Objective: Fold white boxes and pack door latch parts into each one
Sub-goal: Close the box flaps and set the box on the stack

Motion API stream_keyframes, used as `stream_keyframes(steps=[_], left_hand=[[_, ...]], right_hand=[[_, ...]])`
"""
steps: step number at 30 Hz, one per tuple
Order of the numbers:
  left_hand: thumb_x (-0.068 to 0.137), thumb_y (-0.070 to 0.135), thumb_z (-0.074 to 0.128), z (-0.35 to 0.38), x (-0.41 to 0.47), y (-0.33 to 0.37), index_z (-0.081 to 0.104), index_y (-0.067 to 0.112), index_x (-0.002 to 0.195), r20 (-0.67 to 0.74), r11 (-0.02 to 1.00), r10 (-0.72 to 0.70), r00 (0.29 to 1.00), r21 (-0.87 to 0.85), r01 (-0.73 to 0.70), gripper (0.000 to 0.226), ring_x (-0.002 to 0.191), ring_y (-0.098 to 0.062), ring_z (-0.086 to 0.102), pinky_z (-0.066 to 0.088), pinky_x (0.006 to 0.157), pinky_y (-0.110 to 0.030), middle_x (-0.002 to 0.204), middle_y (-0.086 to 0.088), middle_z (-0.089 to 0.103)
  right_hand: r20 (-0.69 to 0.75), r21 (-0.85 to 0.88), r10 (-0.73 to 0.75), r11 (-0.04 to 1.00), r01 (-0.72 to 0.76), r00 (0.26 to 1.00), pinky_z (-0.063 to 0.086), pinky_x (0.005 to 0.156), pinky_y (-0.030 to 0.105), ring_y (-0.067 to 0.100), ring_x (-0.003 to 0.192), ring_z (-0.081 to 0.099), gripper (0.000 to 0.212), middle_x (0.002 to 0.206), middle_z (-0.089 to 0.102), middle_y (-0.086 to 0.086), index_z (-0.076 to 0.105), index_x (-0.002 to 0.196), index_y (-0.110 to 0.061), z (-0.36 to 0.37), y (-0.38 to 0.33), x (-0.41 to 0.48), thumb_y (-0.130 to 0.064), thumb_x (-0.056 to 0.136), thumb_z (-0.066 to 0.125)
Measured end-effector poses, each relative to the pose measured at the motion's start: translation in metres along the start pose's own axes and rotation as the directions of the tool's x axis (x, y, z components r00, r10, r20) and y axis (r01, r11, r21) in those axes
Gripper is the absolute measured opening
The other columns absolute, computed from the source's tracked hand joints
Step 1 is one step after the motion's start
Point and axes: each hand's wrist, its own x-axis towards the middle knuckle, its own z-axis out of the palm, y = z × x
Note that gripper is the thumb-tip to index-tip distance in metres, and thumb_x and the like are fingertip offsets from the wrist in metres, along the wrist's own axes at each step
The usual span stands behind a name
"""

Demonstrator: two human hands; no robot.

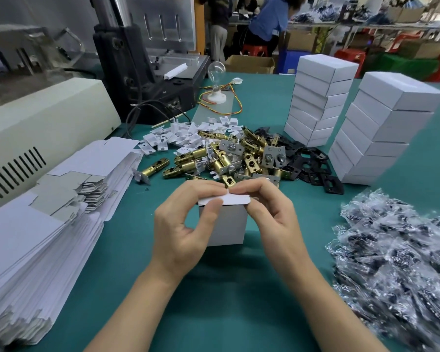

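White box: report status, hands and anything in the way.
Left hand and right hand both pinching the top flap of the white box. Box upright on green table. Latch parts piled behind, nothing blocking.

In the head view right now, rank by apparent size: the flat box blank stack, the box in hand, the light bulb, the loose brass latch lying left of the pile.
1. flat box blank stack, though nearness inflates it
2. box in hand
3. light bulb
4. loose brass latch

The bulb and the latch look close in size, and the bulb sits farther away, so their order is unsure.

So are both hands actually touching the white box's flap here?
Touching. The head view shows the left hand and right hand pinching the top flap of the white box.
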Motion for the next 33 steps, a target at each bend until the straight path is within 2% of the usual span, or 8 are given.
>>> stream_keyframes(steps=[3,6,10,17,20,26,33], left_hand=[[0.1,0.02,0.061,-0.001,0.001,-0.001,0.074,0.007,0.107,0.012,0.999,-0.05,0.999,0.013,0.05,0.02,0.106,-0.02,0.071,0.052,0.091,-0.026,0.108,0.002,0.075],[0.099,0.021,0.061,-0.001,0.001,0.001,0.075,0.011,0.107,0.018,0.994,-0.108,0.994,-0.023,0.109,0.019,0.101,-0.021,0.071,0.052,0.085,-0.025,0.105,0.007,0.075],[0.099,0.026,0.061,-0.001,0.003,0.002,0.076,0.018,0.106,0.035,0.976,-0.194,0.98,-0.09,0.197,0.019,0.1,-0.022,0.071,0.055,0.084,-0.031,0.103,0.007,0.076],[0.099,0.018,0.061,-0.004,0.003,0.0,0.076,0.017,0.11,0.081,0.988,-0.122,0.989,-0.089,0.129,0.019,0.103,-0.015,0.07,0.05,0.087,-0.02,0.11,0.01,0.075],[0.1,0.018,0.061,-0.006,0.002,-0.001,0.076,0.023,0.113,0.096,0.987,-0.115,0.989,-0.103,0.125,0.02,0.114,-0.019,0.071,0.054,0.091,-0.023,0.115,0.011,0.076],[0.1,0.022,0.06,-0.009,0.003,-0.002,0.077,0.024,0.111,0.124,0.965,-0.174,0.977,-0.175,0.195,0.02,0.116,-0.021,0.072,0.055,0.095,-0.024,0.116,0.008,0.078],[0.099,0.02,0.064,-0.015,0.004,-0.003,0.079,0.021,0.113,0.155,0.995,-0.078,0.985,-0.053,0.087,0.021,0.119,-0.017,0.071,0.056,0.093,-0.026,0.123,0.006,0.076]], right_hand=[[0.053,-0.003,-0.019,1.0,0.019,0.998,0.05,0.091,0.029,0.024,0.111,0.065,0.02,0.11,0.071,-0.007,0.069,0.108,-0.028,-0.003,-0.003,-0.003,-0.03,0.097,0.052],[0.006,-0.066,-0.047,0.997,0.048,0.999,0.053,0.089,0.027,0.023,0.109,0.067,0.012,0.108,0.072,-0.009,0.07,0.107,-0.03,-0.001,-0.005,-0.003,-0.025,0.1,0.061],[-0.046,-0.098,-0.061,0.994,0.056,0.997,0.054,0.084,0.025,0.021,0.103,0.067,0.013,0.105,0.071,-0.012,0.071,0.107,-0.028,0.001,-0.004,0.0,-0.023,0.099,0.062],[-0.027,-0.117,-0.082,0.99,0.079,0.996,0.054,0.089,0.026,0.024,0.11,0.066,0.018,0.108,0.072,-0.008,0.073,0.108,-0.023,-0.002,0.0,-0.001,-0.014,0.098,0.061],[-0.019,-0.14,-0.127,0.983,0.123,0.992,0.056,0.089,0.028,0.022,0.112,0.067,0.018,0.11,0.071,-0.007,0.075,0.108,-0.018,-0.004,0.001,0.0,-0.011,0.097,0.063],[-0.009,-0.194,-0.192,0.963,0.186,0.981,0.058,0.09,0.037,0.018,0.115,0.068,0.019,0.113,0.072,-0.01,0.077,0.108,-0.017,-0.008,0.005,0.0,-0.006,0.096,0.067],[0.0,-0.218,-0.198,0.957,0.193,0.98,0.058,0.089,0.043,0.019,0.116,0.068,0.017,0.114,0.073,-0.008,0.077,0.107,-0.018,-0.011,0.008,-0.001,-0.01,0.097,0.065]])
